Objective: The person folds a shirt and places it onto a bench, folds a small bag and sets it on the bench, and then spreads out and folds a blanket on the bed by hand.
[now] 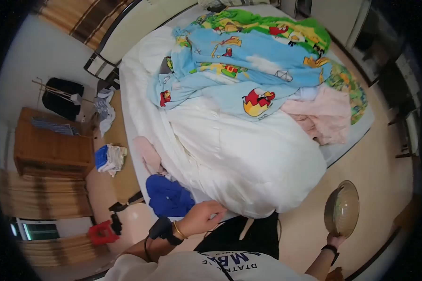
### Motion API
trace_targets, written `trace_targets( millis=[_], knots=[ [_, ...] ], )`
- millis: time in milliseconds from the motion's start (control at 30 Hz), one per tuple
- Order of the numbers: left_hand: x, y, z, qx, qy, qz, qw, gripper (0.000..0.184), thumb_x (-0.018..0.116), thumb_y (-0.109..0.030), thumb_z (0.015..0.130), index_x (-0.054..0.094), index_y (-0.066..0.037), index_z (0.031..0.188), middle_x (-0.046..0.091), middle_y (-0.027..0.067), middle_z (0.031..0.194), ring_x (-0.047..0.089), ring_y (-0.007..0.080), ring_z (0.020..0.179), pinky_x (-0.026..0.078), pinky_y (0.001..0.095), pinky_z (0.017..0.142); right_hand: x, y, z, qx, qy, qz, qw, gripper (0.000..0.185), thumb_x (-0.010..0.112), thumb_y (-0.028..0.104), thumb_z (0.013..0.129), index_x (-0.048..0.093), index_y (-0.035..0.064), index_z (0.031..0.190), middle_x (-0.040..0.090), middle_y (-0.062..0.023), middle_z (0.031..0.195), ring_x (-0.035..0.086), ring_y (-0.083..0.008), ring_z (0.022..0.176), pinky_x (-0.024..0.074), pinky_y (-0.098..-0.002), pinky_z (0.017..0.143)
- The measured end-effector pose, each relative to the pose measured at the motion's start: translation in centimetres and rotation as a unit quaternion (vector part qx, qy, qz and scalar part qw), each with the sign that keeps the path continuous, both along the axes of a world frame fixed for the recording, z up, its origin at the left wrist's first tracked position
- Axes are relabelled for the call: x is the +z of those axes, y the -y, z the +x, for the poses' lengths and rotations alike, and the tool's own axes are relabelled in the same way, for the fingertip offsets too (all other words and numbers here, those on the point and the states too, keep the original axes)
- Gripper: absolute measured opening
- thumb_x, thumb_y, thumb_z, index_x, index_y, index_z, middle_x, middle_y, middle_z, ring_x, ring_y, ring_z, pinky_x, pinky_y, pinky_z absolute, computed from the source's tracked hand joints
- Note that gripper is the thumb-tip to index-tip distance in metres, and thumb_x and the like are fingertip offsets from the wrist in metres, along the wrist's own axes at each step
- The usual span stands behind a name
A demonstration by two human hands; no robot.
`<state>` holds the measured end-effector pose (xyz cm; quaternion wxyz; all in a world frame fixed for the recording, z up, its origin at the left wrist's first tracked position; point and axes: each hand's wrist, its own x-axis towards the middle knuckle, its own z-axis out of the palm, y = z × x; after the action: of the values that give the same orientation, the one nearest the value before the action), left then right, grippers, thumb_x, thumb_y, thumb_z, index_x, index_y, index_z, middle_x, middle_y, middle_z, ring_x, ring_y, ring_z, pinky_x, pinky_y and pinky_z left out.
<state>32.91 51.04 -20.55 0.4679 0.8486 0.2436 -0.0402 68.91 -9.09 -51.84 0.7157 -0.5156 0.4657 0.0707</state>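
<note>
Basin (345,209): out over the floor (297,234), right of the bed (358,124), tilted, in our right hand (335,240). Right fingers are closed on its near rim. Looks like thin plastic: we'd guess light, fairly stiff, slick if wet, crackable if dropped. Rim is the best hold; two sides if loaded. Our left hand (205,218) is loosely curled, partly open, nothing visible in it, beside the blue garment (168,196) and white quilt (239,154). Count: one basin, one blue garment, one white quilt, at least one cartoon blanket (262,56); can't tell if more.
</note>
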Motion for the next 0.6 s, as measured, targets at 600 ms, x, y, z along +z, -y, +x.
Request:
trace_targets(
  millis=[600],
  knots=[
    [-10.7,-5.5,12.9,0.19,0.015,0.241,0.952,0.014,0.061,0.003,0.085,0.069,0.006,0.096,0.069,0.0181,0.091,0.066,0.0232,0.08,0.051,0.0311,0.074,-39.0,-8.7,-1.5,0.454,-0.36,-0.434,0.69,0.046,0.058,0.032,0.094,0.058,0.0012,0.129,0.063,-0.0173,0.126,0.061,-0.0311,0.112,0.0511,-0.0433,0.094]
  ],
)
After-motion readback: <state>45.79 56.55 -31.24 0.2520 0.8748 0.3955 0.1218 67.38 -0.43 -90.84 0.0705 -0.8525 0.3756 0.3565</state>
